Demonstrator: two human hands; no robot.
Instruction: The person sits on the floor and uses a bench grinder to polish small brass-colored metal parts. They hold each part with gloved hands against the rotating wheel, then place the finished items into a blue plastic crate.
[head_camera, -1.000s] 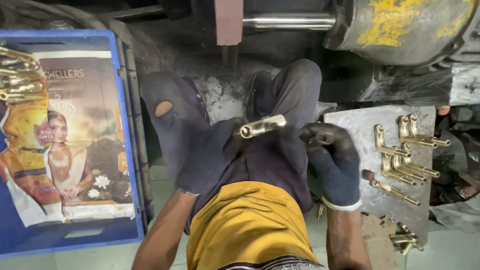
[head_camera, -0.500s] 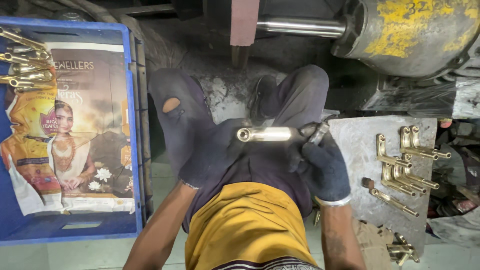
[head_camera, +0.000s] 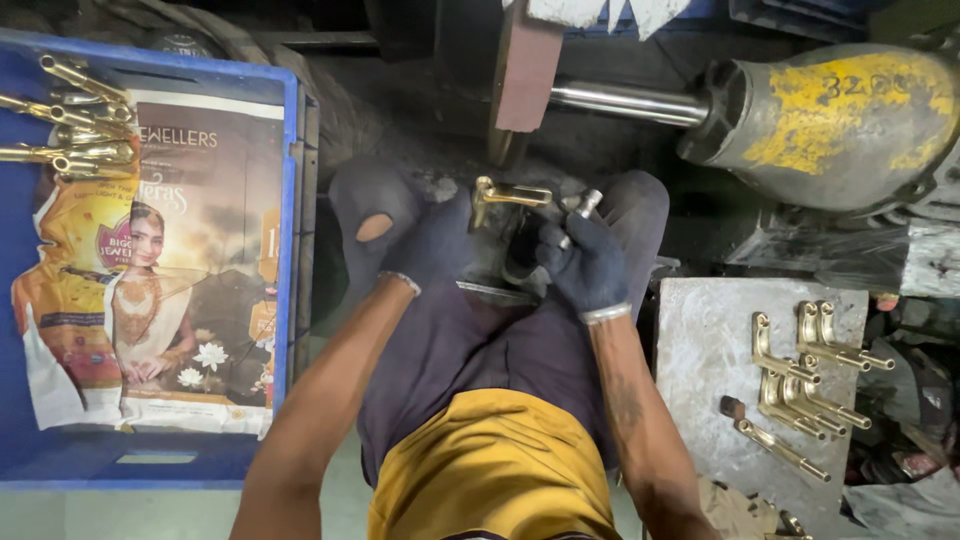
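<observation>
- Gripping a brass handle (head_camera: 510, 195) at upper centre, the gloved left hand (head_camera: 440, 240) is closed around its end.
- Gloved right hand (head_camera: 580, 262) pinches the handle's other, silvery end.
- More brass handles (head_camera: 800, 385) lie on a grey slab (head_camera: 710, 340), lower right.

glossy brass fitting (head_camera: 510, 193), matt cloth gloves (head_camera: 585, 262)

Dim overhead light, dark top, slight wide-angle edge distortion, w/ mild blur.

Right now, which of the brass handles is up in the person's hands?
The brass handle held between both gloved hands, below the wheel; the others lie in the crate or on the plate.
</observation>
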